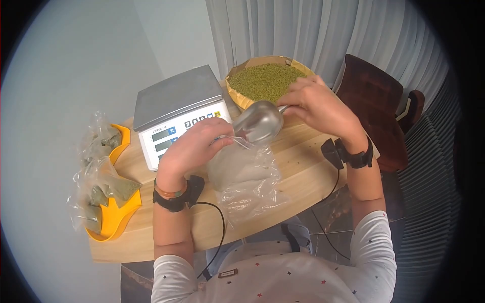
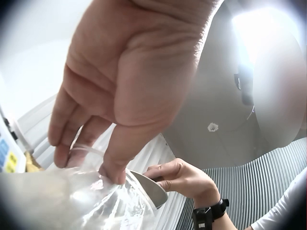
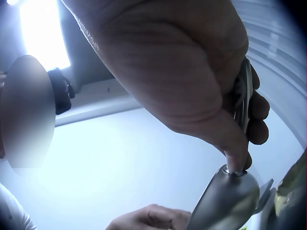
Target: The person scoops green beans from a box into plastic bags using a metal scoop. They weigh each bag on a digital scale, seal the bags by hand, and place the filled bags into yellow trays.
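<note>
With thumb and fingers, my left hand pinches the rim of a clear plastic bag at its mouth. Below that hand the bag hangs down over the front of the wooden table. My right hand grips the handle of a shiny metal scoop, and its thumb presses near the handle's base in the right wrist view. The scoop is tilted toward the left hand, its front end in the bag's mouth, as the left wrist view shows. Behind it stands a paper sack full of small green beans.
A white digital scale with a grey metal plate stands just beyond my left hand. Along the table's left side, two yellow holders carry several filled clear bags. A dark red chair stands to the right, and a few beans lie scattered on the table.
</note>
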A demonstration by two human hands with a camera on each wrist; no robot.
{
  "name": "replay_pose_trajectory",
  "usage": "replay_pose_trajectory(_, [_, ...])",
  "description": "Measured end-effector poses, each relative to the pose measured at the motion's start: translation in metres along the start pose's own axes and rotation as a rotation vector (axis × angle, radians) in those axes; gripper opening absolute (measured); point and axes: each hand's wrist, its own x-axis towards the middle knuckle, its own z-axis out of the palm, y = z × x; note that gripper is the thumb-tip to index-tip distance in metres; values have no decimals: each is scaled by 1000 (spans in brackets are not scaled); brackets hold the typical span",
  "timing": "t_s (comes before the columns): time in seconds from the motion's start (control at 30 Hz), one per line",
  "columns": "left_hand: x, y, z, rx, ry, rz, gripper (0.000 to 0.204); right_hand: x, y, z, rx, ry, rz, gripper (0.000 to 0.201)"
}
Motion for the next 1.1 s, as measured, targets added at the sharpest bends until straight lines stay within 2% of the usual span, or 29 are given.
replay_pose_trajectory(0.07, [-1, 0, -4, 17, 0, -59, 15, 3, 15, -6, 20, 12, 40, 20])
replay_pose_trajectory(0.13, [0, 3, -11, 27, -8, -89, 15, 8, 39, -6, 222, 66, 252, 21])
replay_pose_trajectory(0.2, [1, 5, -13, 39, -17, -117, 15, 10, 72, 9, 271, 130, 318, 21])
replay_pose_trajectory(0.27, [1, 7, -12, 10, 82, -98, 15, 12, 110, 34, -12, 177, 422, 23])
replay_pose_trajectory(0.3, [2, 8, -12, 14, 86, -92, 15, 11, 119, 45, -16, 184, 419, 23])
replay_pose_trajectory(0.37, [2, 9, -11, 20, 93, -103, 15, 13, 135, 63, -153, 98, 573, 29])
replay_pose_trajectory(0.5, [4, 1, -5, 39, 69, -93, 12, 19, 152, 100, -123, 30, 645, 36])
replay_pose_trajectory(0.57, [4, 0, -3, 32, 66, -103, 12, 25, 166, 119, 93, -2, 691, 36])
replay_pose_trajectory(0.67, [5, 2, -5, 14, 46, -120, 11, 34, 176, 133, 135, -42, 695, 31])
replay_pose_trajectory(0.73, [5, 3, -5, 8, 36, -128, 11, 39, 180, 141, 184, 6, 723, 31])
replay_pose_trajectory(0.8, [6, 2, -3, 7, 39, -118, 11, 41, 186, 146, 389, -2, 751, 38])
replay_pose_trajectory(0.93, [6, 1, -4, 27, 51, -119, 13, 37, 195, 154, 536, -7, 734, 36])
replay_pose_trajectory(1.0, [5, 0, -6, 11, 42, -150, 13, 36, 194, 153, 689, 33, 805, 36])
replay_pose_trajectory(1.1, [5, 0, -7, 29, 70, -116, 13, 34, 187, 145, 708, 125, 849, 31])
